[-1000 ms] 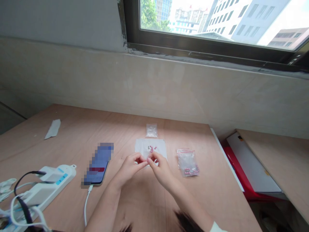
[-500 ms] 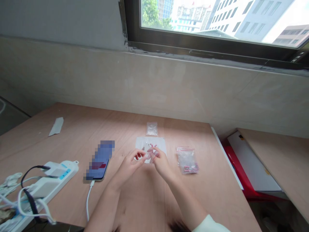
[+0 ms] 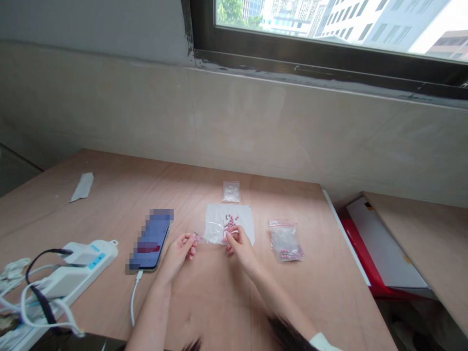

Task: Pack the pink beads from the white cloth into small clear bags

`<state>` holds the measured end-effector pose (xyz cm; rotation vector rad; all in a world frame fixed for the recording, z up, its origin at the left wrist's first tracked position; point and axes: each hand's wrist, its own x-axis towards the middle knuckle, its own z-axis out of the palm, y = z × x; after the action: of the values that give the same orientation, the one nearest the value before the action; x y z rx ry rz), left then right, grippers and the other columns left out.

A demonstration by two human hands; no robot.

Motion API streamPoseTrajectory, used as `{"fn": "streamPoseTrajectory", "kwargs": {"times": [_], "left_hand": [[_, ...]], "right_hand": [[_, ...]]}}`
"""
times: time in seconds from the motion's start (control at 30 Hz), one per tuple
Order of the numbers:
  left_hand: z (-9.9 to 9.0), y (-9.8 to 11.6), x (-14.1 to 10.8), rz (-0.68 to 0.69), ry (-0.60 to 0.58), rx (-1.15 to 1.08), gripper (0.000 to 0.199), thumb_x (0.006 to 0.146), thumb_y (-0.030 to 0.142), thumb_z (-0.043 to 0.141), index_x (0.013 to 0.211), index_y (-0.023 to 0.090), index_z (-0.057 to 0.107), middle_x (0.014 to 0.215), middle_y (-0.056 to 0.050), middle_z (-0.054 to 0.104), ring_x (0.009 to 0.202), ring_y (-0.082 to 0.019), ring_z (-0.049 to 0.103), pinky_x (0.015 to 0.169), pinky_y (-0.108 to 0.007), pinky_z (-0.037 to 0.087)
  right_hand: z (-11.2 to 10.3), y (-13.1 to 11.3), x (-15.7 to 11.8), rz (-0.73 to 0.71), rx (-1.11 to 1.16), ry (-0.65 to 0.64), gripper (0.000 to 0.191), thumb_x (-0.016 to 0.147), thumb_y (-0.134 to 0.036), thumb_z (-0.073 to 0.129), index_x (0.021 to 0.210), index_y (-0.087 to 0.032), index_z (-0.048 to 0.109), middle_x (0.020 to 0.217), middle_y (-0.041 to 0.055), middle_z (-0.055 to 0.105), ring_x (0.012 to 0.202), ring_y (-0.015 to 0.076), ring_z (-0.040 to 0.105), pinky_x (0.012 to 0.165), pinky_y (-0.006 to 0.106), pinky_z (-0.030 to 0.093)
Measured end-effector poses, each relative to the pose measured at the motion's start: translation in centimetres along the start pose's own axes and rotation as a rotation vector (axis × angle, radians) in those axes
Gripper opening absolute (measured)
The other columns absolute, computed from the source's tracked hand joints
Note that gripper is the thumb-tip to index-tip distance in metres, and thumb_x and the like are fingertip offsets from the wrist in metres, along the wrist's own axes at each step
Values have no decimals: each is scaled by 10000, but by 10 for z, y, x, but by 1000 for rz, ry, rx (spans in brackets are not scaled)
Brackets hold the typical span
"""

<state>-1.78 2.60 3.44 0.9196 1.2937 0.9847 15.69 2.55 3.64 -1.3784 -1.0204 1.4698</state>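
Which fingers pinch what?
Fingers of the left hand (image 3: 178,254) and right hand (image 3: 239,247) pinch a clear plastic bag (image 3: 213,232) above a white sheet (image 3: 243,219) bearing pink beads (image 3: 230,224)

What lies around?
A phone (image 3: 150,239), power strip (image 3: 86,263), beaded bag (image 3: 285,241)

Head-worn camera, one view: set above the left hand (image 3: 177,256) and right hand (image 3: 242,251), faced forward and down across a plywood table (image 3: 109,195), toward a window (image 3: 292,53), close range
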Motion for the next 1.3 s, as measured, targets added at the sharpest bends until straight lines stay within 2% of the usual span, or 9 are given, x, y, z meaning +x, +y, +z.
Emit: {"fn": "streamPoseTrajectory", "kwargs": {"times": [0.13,0.37,0.6,0.8,1.3], "left_hand": [[-3,-6,1,-8,47,-24,311,625,420,595,676,126,506,516,50,497,415,-50,433,391,-161,350],[-8,1,6,-33,48,27,309,633,414,593,604,135,463,445,66,484,359,-38,405,351,-146,326],[-4,7,11,-25,6,24,297,654,402,580,630,133,454,466,68,481,366,-29,404,357,-139,322],[1,12,13,32,1,-12,317,657,374,583,841,153,449,575,60,511,436,-53,456,384,-154,348],[20,33,21,148,-15,128,261,670,380,554,799,162,489,561,62,505,408,-44,438,387,-154,329]], "right_hand": [[2,7,1,-12,-123,-68,140,703,-320,469,685,-183,450,595,-29,484,486,78,449,427,185,327],[3,15,16,-27,-242,-6,119,726,-241,410,629,-176,433,519,-37,486,422,71,409,408,185,297],[7,4,19,45,-199,-54,90,711,-239,455,650,-177,434,450,-57,467,368,68,413,394,183,301],[5,8,21,99,-134,-47,115,707,-244,437,615,-184,402,427,-72,446,292,48,337,313,171,233],[-1,10,24,132,40,-93,168,649,-326,488,656,-187,394,429,-84,458,275,46,360,262,157,243]]}}
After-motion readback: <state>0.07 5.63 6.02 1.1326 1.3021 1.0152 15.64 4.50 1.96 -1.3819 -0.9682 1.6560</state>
